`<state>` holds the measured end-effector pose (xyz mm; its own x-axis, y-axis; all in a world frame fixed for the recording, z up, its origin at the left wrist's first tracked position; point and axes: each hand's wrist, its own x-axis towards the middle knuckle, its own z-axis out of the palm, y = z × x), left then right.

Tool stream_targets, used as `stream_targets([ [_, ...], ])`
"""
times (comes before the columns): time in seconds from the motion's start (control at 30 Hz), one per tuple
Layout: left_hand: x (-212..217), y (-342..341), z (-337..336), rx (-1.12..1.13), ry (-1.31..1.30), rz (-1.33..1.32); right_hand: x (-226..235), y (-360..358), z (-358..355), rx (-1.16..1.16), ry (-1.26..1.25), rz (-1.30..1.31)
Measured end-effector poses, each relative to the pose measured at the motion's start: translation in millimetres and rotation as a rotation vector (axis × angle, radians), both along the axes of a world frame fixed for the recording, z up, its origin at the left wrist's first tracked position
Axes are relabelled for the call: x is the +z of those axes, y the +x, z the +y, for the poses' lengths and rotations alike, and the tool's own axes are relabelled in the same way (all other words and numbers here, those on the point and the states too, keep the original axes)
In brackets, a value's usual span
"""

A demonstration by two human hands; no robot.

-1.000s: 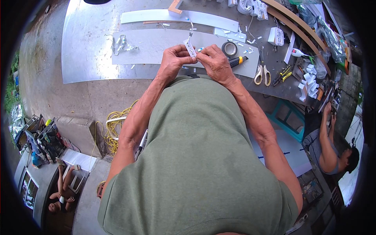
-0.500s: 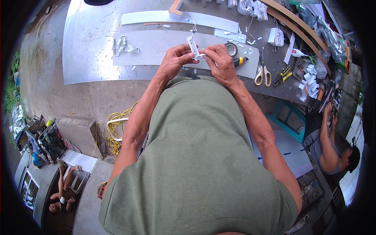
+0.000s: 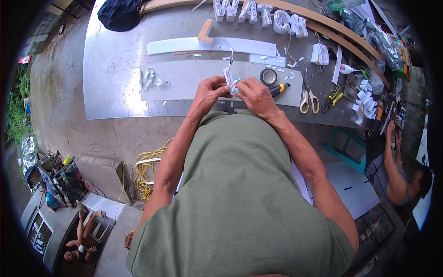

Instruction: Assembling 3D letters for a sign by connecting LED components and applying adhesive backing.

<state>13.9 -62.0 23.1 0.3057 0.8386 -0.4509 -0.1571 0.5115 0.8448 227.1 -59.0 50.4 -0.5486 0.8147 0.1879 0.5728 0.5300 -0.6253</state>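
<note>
My left hand pinches a narrow white trough-shaped piece by its left side, holding it tilted above the table. Small LED modules appear to line its inside, and a thin wire runs up from its top end. Fingers closed, my right hand meets the lower end of this piece; what its fingertips pinch is too small to make out. A small white-and-blue module shows just above those fingertips. Below both hands lies a grey flat sheet on the metal table.
Black tape, a yellow-black utility knife, scissors and pliers lie to the right. White letter-shaped pieces stand at the back near a dark cap. A co-worker sits at right, another person lower left.
The view has tilted, bringing the cap and the back row of letter-shaped pieces into sight. My right fingertips have come closer to the white piece's lower end; my left hand keeps its hold.
</note>
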Motion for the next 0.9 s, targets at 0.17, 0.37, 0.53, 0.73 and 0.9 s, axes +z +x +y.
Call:
stream_targets([
  [0.17,8.7,-9.6,18.5,0.110,0.072,-0.025,13.6,-11.8,28.4,-0.045,0.078,0.052],
  [0.37,-14.5,-35.2,36.3,0.483,0.134,0.221,28.4,-64.1,107.2,-0.248,0.315,0.216],
  [0.53,-36.2,-39.4,27.8,0.459,0.179,0.253,-31.1,-98.9,137.8,-0.283,0.208,0.076],
  [0.73,-36.4,-42.9,31.4,0.477,0.153,0.205,-46.2,-108.2,130.3,-0.284,0.095,0.011],
  [0.9,-32.8,-41.6,32.8,0.457,0.143,0.241,-47.0,-107.8,132.2,-0.283,0.090,-0.019],
])
